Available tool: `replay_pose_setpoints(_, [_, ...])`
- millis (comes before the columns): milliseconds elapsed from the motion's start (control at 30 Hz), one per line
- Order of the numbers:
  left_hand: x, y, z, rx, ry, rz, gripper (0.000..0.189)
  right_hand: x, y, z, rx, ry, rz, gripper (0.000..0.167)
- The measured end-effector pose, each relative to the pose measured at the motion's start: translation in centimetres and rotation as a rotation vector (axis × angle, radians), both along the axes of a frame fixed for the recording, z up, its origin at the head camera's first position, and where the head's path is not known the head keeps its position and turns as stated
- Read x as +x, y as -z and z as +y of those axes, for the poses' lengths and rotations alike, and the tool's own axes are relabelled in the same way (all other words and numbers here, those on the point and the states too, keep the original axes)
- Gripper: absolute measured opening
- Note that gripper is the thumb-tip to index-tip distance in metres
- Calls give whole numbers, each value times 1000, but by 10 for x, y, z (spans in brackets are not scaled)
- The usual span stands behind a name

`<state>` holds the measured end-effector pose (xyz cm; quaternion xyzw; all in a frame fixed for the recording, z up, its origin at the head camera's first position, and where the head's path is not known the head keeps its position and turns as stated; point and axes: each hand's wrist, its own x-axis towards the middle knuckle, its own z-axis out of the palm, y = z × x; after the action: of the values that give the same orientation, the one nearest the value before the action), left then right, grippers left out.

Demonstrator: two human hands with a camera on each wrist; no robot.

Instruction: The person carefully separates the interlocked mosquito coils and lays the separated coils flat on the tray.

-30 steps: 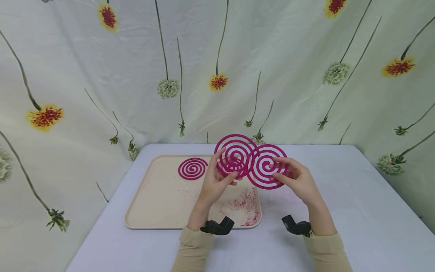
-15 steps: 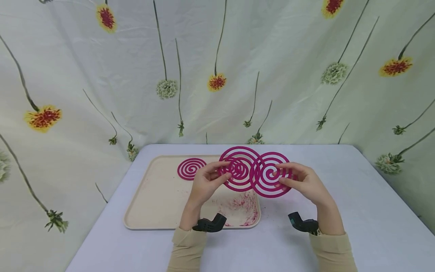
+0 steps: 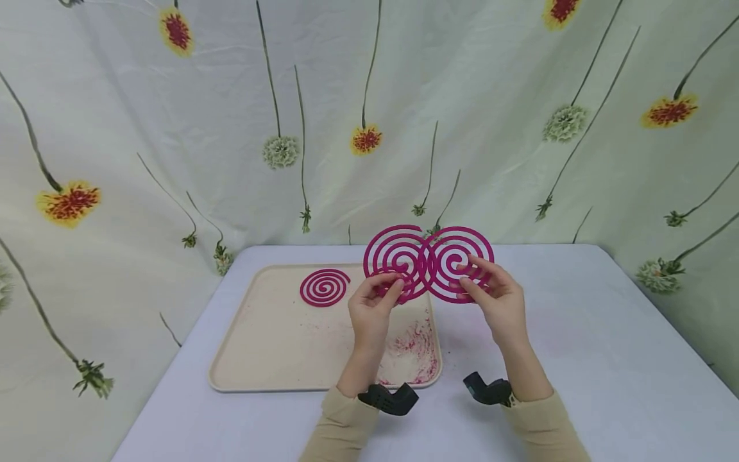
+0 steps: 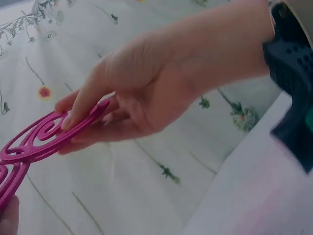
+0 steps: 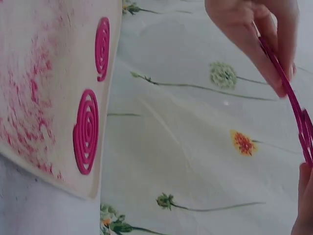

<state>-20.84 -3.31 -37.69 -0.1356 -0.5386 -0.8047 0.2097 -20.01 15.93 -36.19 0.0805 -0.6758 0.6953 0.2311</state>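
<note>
Two magenta mosquito coils are held upright above the tray's right back corner in the head view. My left hand [image 3: 371, 311] pinches the left coil [image 3: 403, 265] near its lower part. The right coil [image 3: 456, 259] is held at its right side between thumb and fingers of my right hand [image 3: 501, 298]. Their inner edges overlap; whether they are hooked together I cannot tell. In the left wrist view, the right hand [image 4: 142, 81] grips its coil [image 4: 49, 129] seen almost edge-on. The right wrist view has the left hand [image 5: 266, 34] at the top.
A beige tray [image 3: 271, 346] lies on the white-covered table [image 3: 589, 333], with magenta crumbs at its right. One loose coil [image 3: 324, 287] rests toward its back; a second coil [image 5: 87, 131] on it shows in the right wrist view. Flowered cloth [image 3: 502, 173] hangs behind.
Both hands first lowered the two coils slightly, then lifted them again. Compared with half a second ago, the hands are closer together and the coils sit higher and level.
</note>
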Motion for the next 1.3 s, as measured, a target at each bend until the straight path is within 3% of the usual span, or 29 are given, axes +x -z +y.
replay_pose_setpoints(167, [7, 1, 18, 142, 10, -103, 29, 1, 8, -28, -145, 80, 146, 37])
replay_pose_setpoints(300, [8, 3, 21, 119, 17, -92, 29, 2, 12, -40, -155, 114, 249, 42])
replay_pose_setpoints(433, [5, 4, 15, 42, 22, -16, 24, 0, 13, -36, -138, 87, 202, 59])
replay_pose_setpoints(600, [-1, 3, 2, -141, -20, 82, 34, -1, 6, -18, -43, -16, 91, 73])
replay_pose_setpoints(733, [-5, -1, -14, -228, 106, 122, 53, 0, -1, 2, 121, -118, 41, 58])
replay_pose_setpoints(900, [-6, -7, -40, -336, 207, 107, 36, 4, -5, 30, 229, -270, 76, 33])
replay_pose_setpoints(1033, [-5, -10, -52, -460, 291, 121, 30, 7, -7, 43, 323, -374, 41, 34])
replay_pose_setpoints(1133, [-3, -11, -54, -532, 351, 116, 30, 8, -8, 46, 379, -396, 0, 38])
replay_pose_setpoints(1200, [-2, -12, -53, -542, 342, 97, 30, 9, -8, 46, 386, -387, -8, 39])
replay_pose_setpoints(1300, [0, -12, -45, -472, 219, 51, 29, 8, -7, 39, 292, -337, 9, 38])
